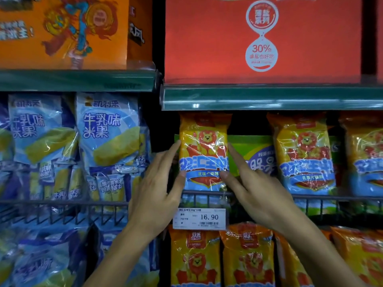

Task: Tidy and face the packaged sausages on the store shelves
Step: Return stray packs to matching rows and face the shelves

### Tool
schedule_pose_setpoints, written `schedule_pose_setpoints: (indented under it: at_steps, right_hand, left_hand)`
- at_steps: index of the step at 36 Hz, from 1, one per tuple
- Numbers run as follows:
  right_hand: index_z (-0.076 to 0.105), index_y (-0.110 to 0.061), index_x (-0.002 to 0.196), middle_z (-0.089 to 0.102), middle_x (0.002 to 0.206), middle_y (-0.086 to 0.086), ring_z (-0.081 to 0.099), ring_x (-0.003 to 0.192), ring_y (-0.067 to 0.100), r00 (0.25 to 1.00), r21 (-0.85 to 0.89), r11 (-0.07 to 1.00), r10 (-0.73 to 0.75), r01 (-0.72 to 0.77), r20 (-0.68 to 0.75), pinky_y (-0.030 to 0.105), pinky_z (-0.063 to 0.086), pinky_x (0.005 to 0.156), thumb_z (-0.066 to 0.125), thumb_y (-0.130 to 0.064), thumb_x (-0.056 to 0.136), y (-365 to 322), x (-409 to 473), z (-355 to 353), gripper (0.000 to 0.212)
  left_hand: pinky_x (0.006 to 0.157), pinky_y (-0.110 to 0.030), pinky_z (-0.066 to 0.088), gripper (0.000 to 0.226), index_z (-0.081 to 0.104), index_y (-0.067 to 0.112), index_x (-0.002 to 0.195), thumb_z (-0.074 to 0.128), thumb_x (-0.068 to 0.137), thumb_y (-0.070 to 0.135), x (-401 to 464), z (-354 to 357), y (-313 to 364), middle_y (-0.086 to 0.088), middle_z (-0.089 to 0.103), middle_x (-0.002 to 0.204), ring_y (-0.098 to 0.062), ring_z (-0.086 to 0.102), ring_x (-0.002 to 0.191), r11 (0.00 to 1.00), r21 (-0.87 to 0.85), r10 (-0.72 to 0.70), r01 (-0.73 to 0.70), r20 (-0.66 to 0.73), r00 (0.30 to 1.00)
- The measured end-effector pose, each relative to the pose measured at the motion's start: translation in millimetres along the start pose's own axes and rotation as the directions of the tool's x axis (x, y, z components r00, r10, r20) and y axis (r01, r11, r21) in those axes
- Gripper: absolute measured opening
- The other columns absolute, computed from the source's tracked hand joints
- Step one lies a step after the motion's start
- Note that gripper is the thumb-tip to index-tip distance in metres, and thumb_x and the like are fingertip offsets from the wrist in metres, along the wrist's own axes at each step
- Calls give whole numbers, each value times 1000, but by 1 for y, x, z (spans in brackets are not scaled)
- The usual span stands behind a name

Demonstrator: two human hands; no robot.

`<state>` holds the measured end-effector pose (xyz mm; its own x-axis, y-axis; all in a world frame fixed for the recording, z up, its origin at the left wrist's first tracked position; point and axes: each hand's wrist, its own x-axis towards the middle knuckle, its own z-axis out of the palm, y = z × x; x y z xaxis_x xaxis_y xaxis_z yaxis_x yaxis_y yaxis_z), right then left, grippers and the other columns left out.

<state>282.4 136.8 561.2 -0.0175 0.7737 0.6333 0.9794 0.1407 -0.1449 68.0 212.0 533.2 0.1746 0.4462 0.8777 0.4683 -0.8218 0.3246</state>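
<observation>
This was a shop aisle, a grocery's packaged-food section. Green-edged shelves stood in tiers, each crowded with many copies of the same goods: yellow lion-printed sausage packs behind a wire front rail, and blue rice-cracker bags in the neighbouring bay. A printed price tag reading 16.90, with a barcode, hung from the rail's front edge.
</observation>
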Motion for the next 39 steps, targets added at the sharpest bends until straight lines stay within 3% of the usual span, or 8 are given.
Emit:
schedule_pose_setpoints:
  at_steps: [4, 8, 11, 19, 23, 27, 32, 39]
  right_hand:
    - [-21, -42, 159, 48, 55, -2, 51, 51, 15, 1000, -5, 1000, 4, -4, 30, 31, 35, 49, 18, -66, 99, 0, 0, 1, 76]
    - [-35, -38, 152, 50, 59, -4, 49, 50, 16, 1000, -75, 997, -12, 13, 17, 31, 32, 48, -1, -71, 89, -4, -1, 4, 79]
    - [-27, -34, 157, 50, 55, -5, 48, 47, 11, 998, -109, 994, 1, -9, -68, 30, 31, 45, -3, -72, 89, -5, -4, 6, 82]
    - [-9, -35, 162, 64, 65, -5, 57, 54, 12, 995, -57, 998, -43, 37, -93, 35, 37, 48, 5, -75, 88, 2, -3, 8, 85]
    - [-10, -41, 161, 76, 96, 3, 68, 72, 19, 997, 80, 995, -53, 58, -63, 48, 57, 66, 23, -68, 97, 0, 0, 5, 77]
    - [-6, -42, 161, 76, 96, 8, 71, 81, 23, 996, 187, 981, -35, 49, -81, 53, 59, 75, 37, -59, 103, -3, 3, 3, 75]
    - [-13, -36, 162, 57, 61, -3, 55, 54, 20, 998, 66, 997, -35, 38, -46, 40, 42, 50, 19, -65, 99, -1, 0, 5, 76]
    - [-15, -29, 162, 56, 61, -1, 56, 53, 23, 997, -64, 997, -50, 46, -59, 40, 46, 48, 6, -68, 95, 3, -2, 6, 81]
  left_hand:
    - [100, -50, 53, 56, 19, 63, 155, 45, 109, 45, -1, 1, -1, 33, 37, 152, 3, 46, 137, 998, 41, 44, -43, -17, 999]
    - [82, -41, 58, 56, 26, 61, 155, 48, 108, 40, -1, 3, -2, 33, 42, 141, 5, 54, 119, 998, 45, 54, -52, -44, 998]
    - [76, -40, 58, 55, 27, 56, 157, 47, 108, 39, -2, 4, -1, 32, 42, 141, 3, 56, 113, 997, 60, 47, -44, -43, 998]
    - [115, -36, 41, 55, 25, 55, 157, 44, 110, 36, -5, 1, -2, 24, 41, 155, 4, 36, 145, 998, 46, 40, -41, 15, 999]
    - [113, -11, 29, 56, 30, 52, 157, 50, 110, 30, -5, 0, -3, 30, 39, 157, 14, 30, 144, 999, -16, 37, -38, -1, 999]
    - [103, 3, 27, 56, 32, 50, 158, 50, 110, 27, -3, 1, -3, 35, 36, 155, 21, 32, 138, 999, -18, 46, -46, -23, 999]
    - [103, -11, 34, 56, 27, 56, 157, 45, 111, 31, -2, 4, -2, 35, 32, 159, 15, 32, 141, 999, 28, 42, -42, -4, 999]
    - [108, -19, 33, 54, 21, 60, 157, 40, 110, 40, -5, 1, -3, 34, 29, 160, 10, 30, 144, 998, 40, 47, -49, 42, 998]
